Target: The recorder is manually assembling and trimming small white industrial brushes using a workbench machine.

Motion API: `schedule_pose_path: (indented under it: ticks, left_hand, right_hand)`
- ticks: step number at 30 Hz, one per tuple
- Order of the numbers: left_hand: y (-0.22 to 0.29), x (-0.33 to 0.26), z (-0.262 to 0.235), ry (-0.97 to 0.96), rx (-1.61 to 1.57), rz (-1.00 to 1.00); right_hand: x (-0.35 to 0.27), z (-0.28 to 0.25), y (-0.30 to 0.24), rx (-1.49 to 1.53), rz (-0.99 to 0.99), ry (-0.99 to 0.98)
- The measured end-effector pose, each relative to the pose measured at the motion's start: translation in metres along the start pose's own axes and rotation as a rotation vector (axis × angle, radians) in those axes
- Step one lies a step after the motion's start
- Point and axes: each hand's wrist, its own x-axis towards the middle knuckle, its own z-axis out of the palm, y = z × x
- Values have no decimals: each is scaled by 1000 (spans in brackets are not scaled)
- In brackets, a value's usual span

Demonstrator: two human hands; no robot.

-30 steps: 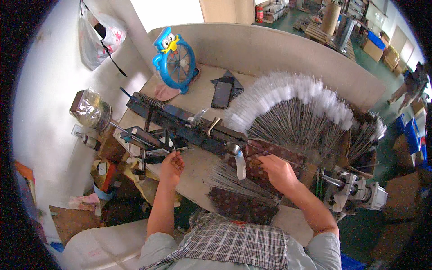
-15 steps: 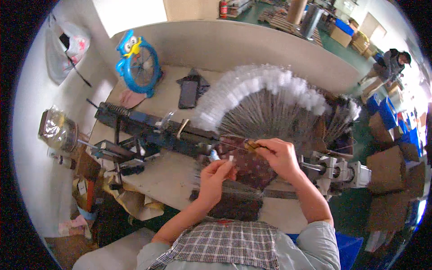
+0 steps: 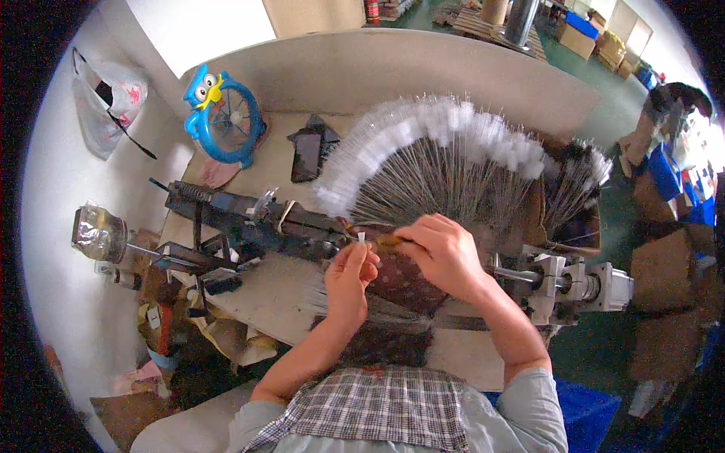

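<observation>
My left hand [image 3: 349,283] is closed, thumb and fingers pinching a small white piece [image 3: 361,236] upright. Just to its right, my right hand [image 3: 447,253] grips a yellow-brown tool handle [image 3: 388,241], pointing left toward the white piece. The tool's far end is too small to make out. Under both hands lies a dark reddish cloth [image 3: 411,281]. Beyond them, many thin wire brushes with white bristle heads [image 3: 453,124] spread in a wide fan. A dark bench machine [image 3: 242,215] reaches from the left almost to my left hand.
A blue cartoon-bird fan [image 3: 242,121] and a dark phone [image 3: 306,157] stand and lie at the back left. Right of me is a metal shaft with clamps and a motor [image 3: 600,287]. A cardboard box [image 3: 578,238] holds more brushes. At the far right a person [image 3: 664,113] bends over.
My right hand has moved left with the tool, bringing it close to the white piece. My left hand has risen slightly. The person at the far right looks nearer and lower.
</observation>
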Motion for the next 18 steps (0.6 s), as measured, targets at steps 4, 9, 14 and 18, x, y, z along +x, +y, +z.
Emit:
schedule_pose_path:
  ticks: [4, 9, 14, 18]
  left_hand:
    - [6, 3, -6, -39, -148, -71]
    - [3, 6, -14, -72, -115, -109]
    - [12, 4, -14, -195, 73, -131]
    - [16, 8, -6, -134, -159, -217]
  right_hand:
    - [21, 39, 2, -269, -18, -7]
    - [22, 31, -4, -34, 36, -102]
    - [23, 38, 3, 70, 200, -206]
    - [22, 37, -16, -87, 118, -72]
